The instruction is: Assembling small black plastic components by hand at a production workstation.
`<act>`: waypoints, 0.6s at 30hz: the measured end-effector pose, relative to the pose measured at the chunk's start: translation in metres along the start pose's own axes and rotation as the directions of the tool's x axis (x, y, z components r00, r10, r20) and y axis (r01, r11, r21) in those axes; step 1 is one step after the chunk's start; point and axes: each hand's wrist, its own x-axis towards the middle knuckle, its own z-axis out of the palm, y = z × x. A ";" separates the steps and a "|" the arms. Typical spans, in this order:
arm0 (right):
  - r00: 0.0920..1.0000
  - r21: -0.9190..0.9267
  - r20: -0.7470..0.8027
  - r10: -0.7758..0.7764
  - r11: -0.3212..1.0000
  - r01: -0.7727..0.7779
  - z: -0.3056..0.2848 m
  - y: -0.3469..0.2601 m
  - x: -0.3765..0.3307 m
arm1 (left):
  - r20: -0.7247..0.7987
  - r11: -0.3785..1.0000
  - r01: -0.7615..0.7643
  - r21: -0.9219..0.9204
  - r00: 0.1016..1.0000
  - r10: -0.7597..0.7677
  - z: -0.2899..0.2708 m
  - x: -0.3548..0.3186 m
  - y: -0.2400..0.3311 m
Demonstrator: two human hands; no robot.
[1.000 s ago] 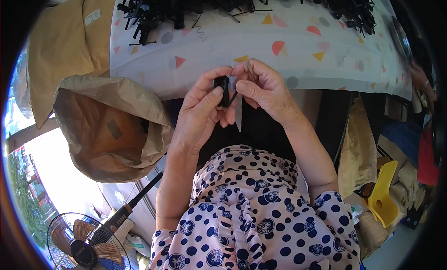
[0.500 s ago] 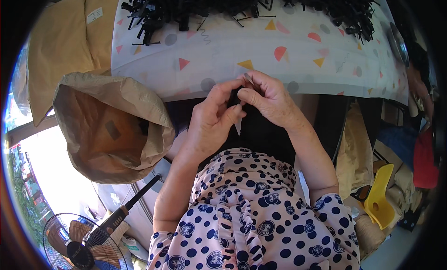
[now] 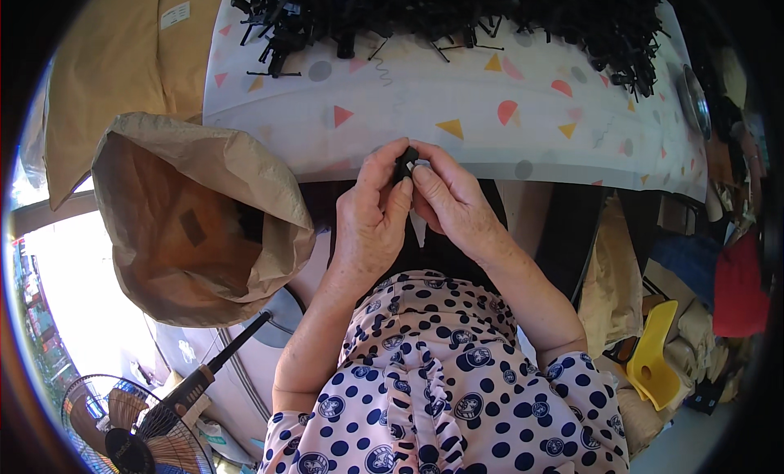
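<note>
Just beyond my lap, close to the near edge of the table, my two hands meet around a small black plastic piece point(image 3: 404, 165). My left hand point(image 3: 371, 213) pinches it between thumb and fingers. From the other side, my right hand point(image 3: 461, 200) closes on the same piece, with its thumb pressed near the top. A small pale spot shows by the right thumb; I cannot make out what it is. Farther off, a large heap of black plastic parts point(image 3: 457, 17) with thin stems covers the back of the table.
A patterned cloth covers the table point(image 3: 392, 123). An open brown paper sack point(image 3: 282, 204) stands at the left, with a fan point(image 3: 131, 441) below it. More brown sacks point(image 3: 114, 82) lie behind. On the right are a yellow plastic piece point(image 3: 653, 360) and a red cloth point(image 3: 741, 286).
My right hand has turned and come in toward the left, its fingers now on the black piece. A thin metallic tip seen at its fingers earlier no longer shows. The view has shifted slightly.
</note>
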 end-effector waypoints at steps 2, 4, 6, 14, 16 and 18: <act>1.000 0.027 -0.018 -0.003 1.000 0.004 0.002 0.002 0.001 | -0.015 0.999 -0.033 0.038 0.999 0.034 -0.001 0.000 -0.002; 1.000 0.091 -0.003 0.012 0.996 -0.011 0.003 0.001 0.001 | -0.023 0.994 -0.074 0.076 0.997 0.075 0.000 0.002 -0.001; 1.000 0.153 0.007 0.017 0.988 -0.018 0.005 0.002 0.003 | -0.102 0.972 -0.111 0.208 0.986 0.135 0.002 0.001 0.004; 0.975 -0.264 0.188 -0.121 0.950 0.169 -0.014 0.000 0.030 | -0.084 0.940 -0.075 0.334 0.991 0.108 -0.022 -0.003 0.002; 0.961 -0.558 0.219 -0.170 0.786 0.267 -0.032 -0.017 0.037 | -0.270 0.957 -0.003 0.290 0.959 0.085 -0.043 -0.015 0.011; 0.938 -0.846 0.046 -0.344 0.485 0.220 -0.060 -0.043 0.052 | -0.397 0.923 0.008 0.384 0.904 0.157 -0.090 -0.029 0.003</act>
